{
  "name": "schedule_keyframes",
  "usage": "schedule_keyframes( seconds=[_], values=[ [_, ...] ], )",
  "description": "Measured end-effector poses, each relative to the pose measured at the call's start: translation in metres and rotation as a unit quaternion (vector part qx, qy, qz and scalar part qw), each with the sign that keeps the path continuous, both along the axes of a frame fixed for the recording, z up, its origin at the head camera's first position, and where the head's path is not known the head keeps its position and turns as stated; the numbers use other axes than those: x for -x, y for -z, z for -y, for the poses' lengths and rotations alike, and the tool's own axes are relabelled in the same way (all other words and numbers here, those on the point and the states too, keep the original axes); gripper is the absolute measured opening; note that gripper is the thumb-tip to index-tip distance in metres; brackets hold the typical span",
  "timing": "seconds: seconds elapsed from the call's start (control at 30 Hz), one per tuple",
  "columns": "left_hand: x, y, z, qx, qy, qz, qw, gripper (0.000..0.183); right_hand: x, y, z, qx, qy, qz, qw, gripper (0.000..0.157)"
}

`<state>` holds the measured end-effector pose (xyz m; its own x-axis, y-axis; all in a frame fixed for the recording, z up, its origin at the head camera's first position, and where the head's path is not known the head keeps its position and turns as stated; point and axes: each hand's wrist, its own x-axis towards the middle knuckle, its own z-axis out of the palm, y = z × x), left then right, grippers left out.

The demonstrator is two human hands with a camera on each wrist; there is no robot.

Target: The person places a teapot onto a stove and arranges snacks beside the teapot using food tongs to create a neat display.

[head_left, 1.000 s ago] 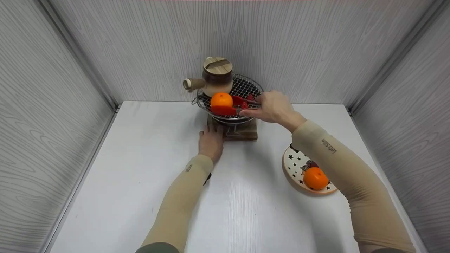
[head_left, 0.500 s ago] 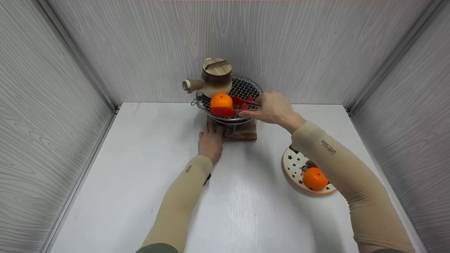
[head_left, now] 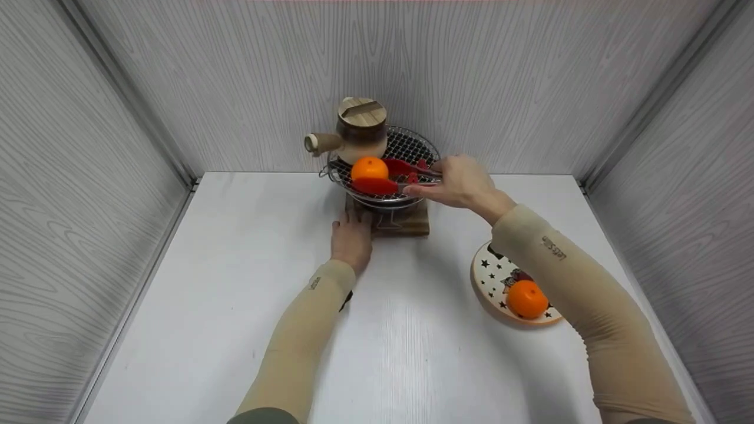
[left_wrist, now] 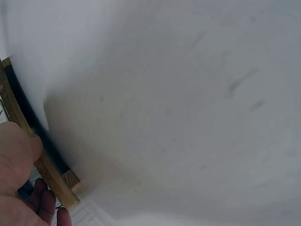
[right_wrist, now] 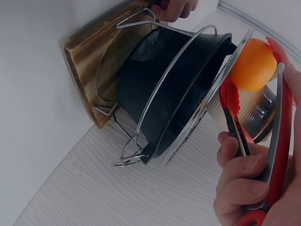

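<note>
My right hand point(head_left: 462, 182) grips red-tipped tongs point(right_wrist: 282, 136), whose red ends stand on either side of an orange point(head_left: 369, 169). The fruit is at the front left of a round wire mesh rack point(head_left: 409, 144), close against a small lidded pot point(head_left: 360, 147) with a side handle. Below the rack is a black bowl-shaped brazier point(right_wrist: 146, 75) in a wire frame on a wooden board point(head_left: 412, 227). With my left hand point(head_left: 352, 241) I hold the board's left front corner, thumb on one side and fingers on the other in the left wrist view.
At the right, partly under my right sleeve, a star-patterned plate point(head_left: 484, 285) bears a second orange point(head_left: 527, 299) and a dark red thing mostly hidden by the sleeve. Pale wood-grain walls enclose the white table point(head_left: 235, 265) at the back and both sides.
My right hand and the tongs have shifted very slightly to the right. The left hand keeps its place at the board, and the orange stays beside the pot.
</note>
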<state>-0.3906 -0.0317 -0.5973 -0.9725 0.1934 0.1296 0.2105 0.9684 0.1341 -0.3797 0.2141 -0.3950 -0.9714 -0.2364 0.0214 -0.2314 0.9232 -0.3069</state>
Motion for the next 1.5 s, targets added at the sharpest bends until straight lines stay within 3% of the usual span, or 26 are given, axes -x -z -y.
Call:
schedule_keyframes(
  seconds=[0.33,0.97,1.17,1.5],
  values=[
    [0.002,0.004,0.001,-0.014,0.006,-0.009,0.9998,0.052,-0.003,-0.002,-0.014,0.025,-0.001,-0.003,1.000,0.115],
    [-0.002,0.003,0.003,-0.049,0.020,-0.035,0.9980,0.053,-0.015,-0.005,-0.055,0.041,0.017,-0.067,0.997,0.086],
    [-0.003,0.001,0.003,-0.046,0.015,-0.015,0.9987,0.056,-0.019,-0.001,-0.070,0.041,0.018,-0.068,0.997,0.086],
    [-0.002,0.001,0.002,-0.049,0.021,-0.028,0.9982,0.050,-0.030,0.000,-0.085,0.040,0.020,-0.082,0.996,0.085]
  ],
)
